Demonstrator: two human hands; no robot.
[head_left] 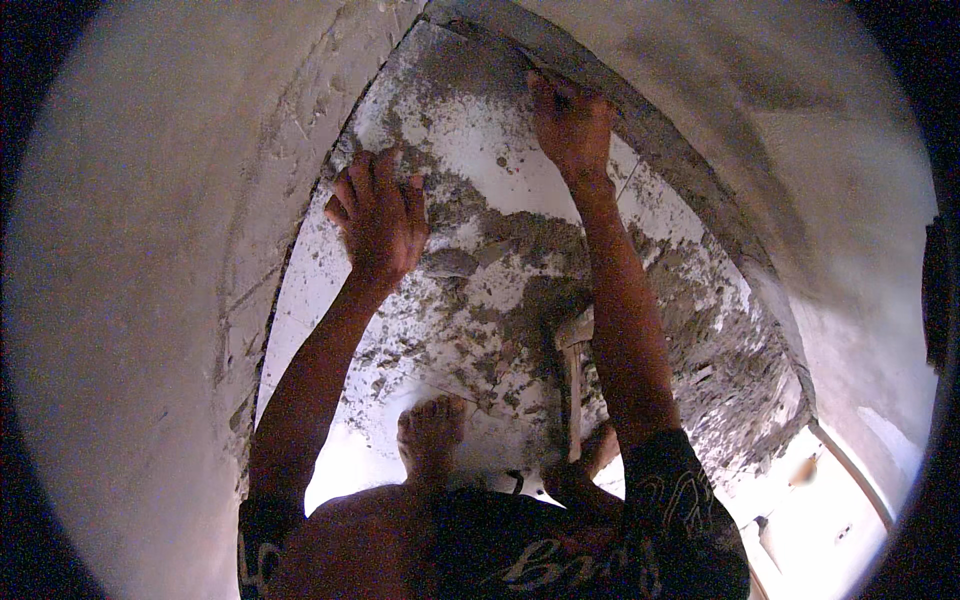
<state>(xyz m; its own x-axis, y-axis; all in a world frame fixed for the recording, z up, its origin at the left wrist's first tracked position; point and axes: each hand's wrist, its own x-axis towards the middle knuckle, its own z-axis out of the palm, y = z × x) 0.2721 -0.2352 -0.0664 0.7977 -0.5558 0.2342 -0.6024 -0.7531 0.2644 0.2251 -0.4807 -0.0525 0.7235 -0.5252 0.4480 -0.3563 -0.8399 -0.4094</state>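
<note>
1. Right hand (572, 128): fingers curled, at the foot of the right wall (810, 170); whether it grips anything cannot be told.
2. Left hand (382, 218): loosely open, visibly empty, farther from that wall.
3. Rough strip (682, 162): edges the right wall's foot, its long axis pointing along it.

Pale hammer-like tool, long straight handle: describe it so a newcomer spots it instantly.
Start at the white floor strewn with grey rubble, then the bare right forearm. Just left of it is the pale hammer-like tool. Its long straight handle, running toward the lower edge, sets it apart from the ragged rubble.
</note>
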